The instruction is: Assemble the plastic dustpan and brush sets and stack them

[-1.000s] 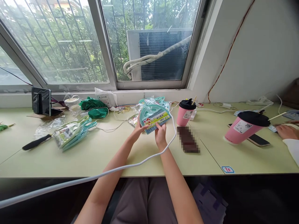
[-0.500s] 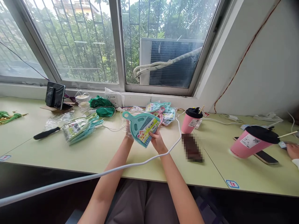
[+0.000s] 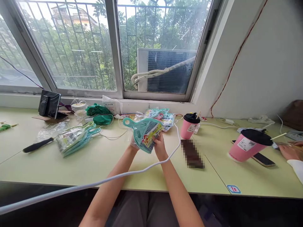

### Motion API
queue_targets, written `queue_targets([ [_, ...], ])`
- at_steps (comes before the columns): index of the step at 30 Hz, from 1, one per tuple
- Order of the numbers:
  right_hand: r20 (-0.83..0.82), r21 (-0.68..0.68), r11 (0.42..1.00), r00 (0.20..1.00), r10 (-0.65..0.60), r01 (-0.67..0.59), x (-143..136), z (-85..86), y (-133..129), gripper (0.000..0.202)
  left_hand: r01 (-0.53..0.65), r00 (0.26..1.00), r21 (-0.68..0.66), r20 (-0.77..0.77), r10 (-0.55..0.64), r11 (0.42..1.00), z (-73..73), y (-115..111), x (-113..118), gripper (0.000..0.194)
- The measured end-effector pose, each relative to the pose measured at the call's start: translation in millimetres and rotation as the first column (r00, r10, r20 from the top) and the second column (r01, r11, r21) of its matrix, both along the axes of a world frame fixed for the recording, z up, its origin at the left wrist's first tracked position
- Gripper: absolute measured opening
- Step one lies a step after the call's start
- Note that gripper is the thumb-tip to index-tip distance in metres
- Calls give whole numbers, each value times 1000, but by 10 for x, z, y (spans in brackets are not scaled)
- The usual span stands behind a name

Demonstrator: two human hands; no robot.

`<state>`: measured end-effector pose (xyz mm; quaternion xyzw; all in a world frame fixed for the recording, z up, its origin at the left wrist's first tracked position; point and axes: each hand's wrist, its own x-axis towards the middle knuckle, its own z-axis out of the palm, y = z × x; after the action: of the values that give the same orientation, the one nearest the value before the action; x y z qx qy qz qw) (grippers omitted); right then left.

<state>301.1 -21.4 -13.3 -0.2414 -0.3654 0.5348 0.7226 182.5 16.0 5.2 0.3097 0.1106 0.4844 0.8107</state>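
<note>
Between both hands I hold a teal dustpan and brush set (image 3: 146,134) in clear wrapping, with a yellow printed label, tilted above the table. My left hand (image 3: 134,143) supports it from behind at the left, most of its fingers hidden by the set. At the right edge my right hand (image 3: 159,145) grips it, thumb on the front. Just behind lies a pile of similar wrapped sets (image 3: 167,119), teal and pink. Farther left, more wrapped dustpan sets (image 3: 75,138) lie beside a black-handled tool (image 3: 38,145).
A white cable (image 3: 132,172) crosses in front of my forearms. Pink cups (image 3: 188,127) with black lids stand at the right, near a pixelated dark object (image 3: 193,154) and a phone (image 3: 263,159). Another person's hand (image 3: 290,151) rests far right. A tablet (image 3: 49,104) stands back left.
My view has shifted, so the scene sits a little lower and more to the left. The held set has tilted slightly in my hands. More of the other person's hand shows.
</note>
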Motion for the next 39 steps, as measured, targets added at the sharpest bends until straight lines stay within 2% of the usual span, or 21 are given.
queue_targets([
  [3,4,-5,1000,1000,-1,1,62,8,10,65,-85,996,-24,-7,85,996,76,54,-165,50],
  [6,15,-17,999,999,-34,34,165,-9,43,61,-198,977,58,-64,202,978,181,108,-552,69],
  [8,17,-46,998,999,-50,50,234,-42,78,58,-260,954,124,-121,275,958,201,134,-838,81],
  [9,22,-65,997,999,-48,50,264,-65,97,58,-267,941,152,-169,292,951,189,144,-950,82],
  [11,52,-103,994,998,-20,25,313,-116,136,59,-252,894,194,-328,304,948,127,162,-1064,73],
  [14,106,-142,990,994,38,-23,367,-189,185,67,-264,751,224,-563,345,938,9,193,-981,63],
  [16,133,-168,985,990,48,-25,395,-225,205,72,-274,707,266,-596,382,924,-39,212,-867,59],
  [19,196,-207,978,981,0,41,414,-246,213,80,-233,720,336,-571,394,912,-50,228,-784,50],
  [22,254,-155,960,948,-189,233,391,-234,201,85,-221,729,357,-558,397,908,-35,232,-803,48],
  [25,331,-90,927,889,-318,365,348,-204,184,63,-240,733,371,-537,418,897,-23,224,-823,51],
  [27,384,-102,924,871,-306,369,324,-180,171,43,-251,724,390,-532,439,886,-15,216,-823,54],
  [29,391,-127,930,879,-273,345,308,-156,155,37,-270,714,403,-525,463,874,-9,212,-817,56],
  [33,331,-83,965,920,-208,248,296,-117,126,49,-343,722,387,-473,504,856,-35,247,-783,58],
  [36,336,-65,974,924,-181,215,298,-113,119,55,-394,782,342,-363,507,853,-94,295,-726,60],
  [39,377,-64,973,908,-183,222,313,-124,119,57,-366,854,290,-273,443,884,-147,307,-667,58],
])
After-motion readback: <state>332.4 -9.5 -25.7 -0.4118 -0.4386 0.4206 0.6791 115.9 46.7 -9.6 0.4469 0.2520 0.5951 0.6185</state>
